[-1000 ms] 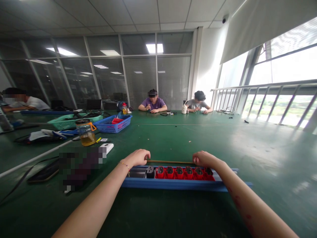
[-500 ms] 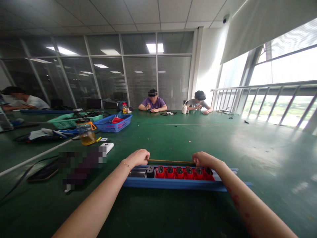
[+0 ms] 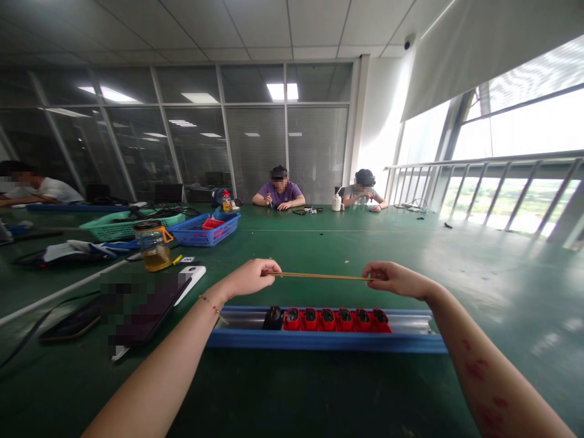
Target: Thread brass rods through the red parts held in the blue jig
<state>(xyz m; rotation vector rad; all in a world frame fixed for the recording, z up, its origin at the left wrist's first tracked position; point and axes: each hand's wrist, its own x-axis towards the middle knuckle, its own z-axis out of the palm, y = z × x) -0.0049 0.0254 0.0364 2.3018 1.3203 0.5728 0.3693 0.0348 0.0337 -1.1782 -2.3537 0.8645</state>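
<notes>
Head view: a green table [image 3: 292, 249] takes up the lower frame. Seated along its far edge, near frame centre and right of it, are a person in a purple shirt [image 3: 285, 193] and a person in a grey shirt [image 3: 353, 193]. Next in size, a blue-edged channel [image 3: 328, 342] lies crosswise at lower centre; the left forearm [image 3: 166, 365] overlaps its left end. Left of frame centre stand a green basket [image 3: 114, 228] and, just beside it, a blue basket [image 3: 203, 237], with a lidded jar [image 3: 155, 257] in front.

At frame centre, the left hand [image 3: 253, 275] and right hand [image 3: 396, 278] each pinch a tan strand [image 3: 319, 276], fingers closed on either side of it. It runs straight and nearly level, higher in frame than the channel. From where I stand I cannot tell whether its double line is a loop or paired rods. Inside the channel stand red holders [image 3: 326, 327] with dark tops, a black block [image 3: 272, 319] just beside them at left.

Risk, in my judgement: a slackened pinch would let the strand drop or, if elastic, spring back. A low forearm sweep could shift the channel.

Count: two persons at the far edge, one channel, two baskets, one jar, six red holders, one black block, one strand.
</notes>
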